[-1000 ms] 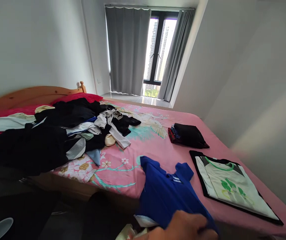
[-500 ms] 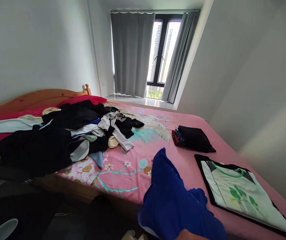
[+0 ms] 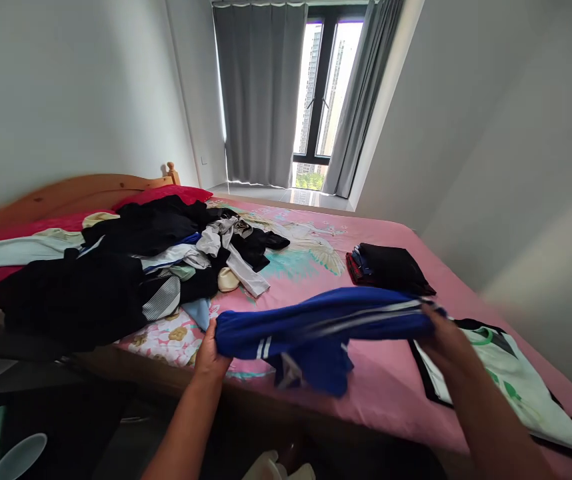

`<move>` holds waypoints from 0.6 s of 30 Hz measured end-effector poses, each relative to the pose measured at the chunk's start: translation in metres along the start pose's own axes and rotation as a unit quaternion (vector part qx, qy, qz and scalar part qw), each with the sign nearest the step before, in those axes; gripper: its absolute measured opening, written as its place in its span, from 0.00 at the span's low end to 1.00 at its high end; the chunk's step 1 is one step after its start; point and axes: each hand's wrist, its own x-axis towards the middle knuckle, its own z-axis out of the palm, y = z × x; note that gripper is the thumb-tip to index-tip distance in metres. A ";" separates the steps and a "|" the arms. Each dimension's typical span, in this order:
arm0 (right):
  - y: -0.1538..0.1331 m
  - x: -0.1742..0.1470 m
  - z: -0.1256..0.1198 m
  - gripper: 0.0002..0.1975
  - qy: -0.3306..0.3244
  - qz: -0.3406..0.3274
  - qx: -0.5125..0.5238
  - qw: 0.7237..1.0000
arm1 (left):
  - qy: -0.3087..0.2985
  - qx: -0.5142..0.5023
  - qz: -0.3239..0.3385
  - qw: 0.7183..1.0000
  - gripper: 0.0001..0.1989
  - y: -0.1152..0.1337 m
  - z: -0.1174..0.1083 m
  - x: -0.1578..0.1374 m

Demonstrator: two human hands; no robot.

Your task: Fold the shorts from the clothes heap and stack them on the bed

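A blue garment with white stripes [image 3: 316,327] is stretched sideways above the near part of the bed, its lower part hanging loose. Whether it is a top or trousers I cannot tell. My left hand [image 3: 210,353] is closed on its left end, and my right hand [image 3: 439,337] grips the right end, slightly blurred. Below my right arm lies a folded white T-shirt [image 3: 506,373] with a green collar and green print, on top of something black. Beyond the garment sits a stack of folded dark clothes [image 3: 391,267].
A loose heap of clothes [image 3: 96,287], mostly black, covers the left of the bed by the wooden headboard [image 3: 76,190]. The pink flowered bedsheet [image 3: 311,273] shows between heap and stack. A white oval object [image 3: 19,457] is at the lower left.
The blue garment was bunched and hanging near the front edge of the bed. It is now raised and spread between both hands, and the left hand has come into view.
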 end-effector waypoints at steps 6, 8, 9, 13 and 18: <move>-0.015 -0.002 -0.004 0.09 0.010 0.088 0.136 0.987 | -0.085 -0.112 -0.018 0.990 0.15 -0.017 -0.013 -0.007; -0.018 -0.022 0.011 0.11 -0.045 0.083 0.120 0.988 | -0.099 -0.103 -0.051 0.988 0.14 -0.030 -0.021 -0.008; -0.021 -0.031 0.018 0.12 -0.071 0.085 0.115 0.987 | -0.099 -0.094 -0.068 0.988 0.13 -0.038 -0.027 -0.009; -0.042 -0.053 0.040 0.15 -0.124 0.093 0.131 0.979 | -0.039 -0.013 -0.116 0.992 0.11 -0.067 -0.052 -0.022; -0.073 -0.070 0.068 0.17 -0.170 0.060 0.169 0.969 | -0.067 0.112 -0.209 0.969 0.30 -0.095 -0.053 -0.055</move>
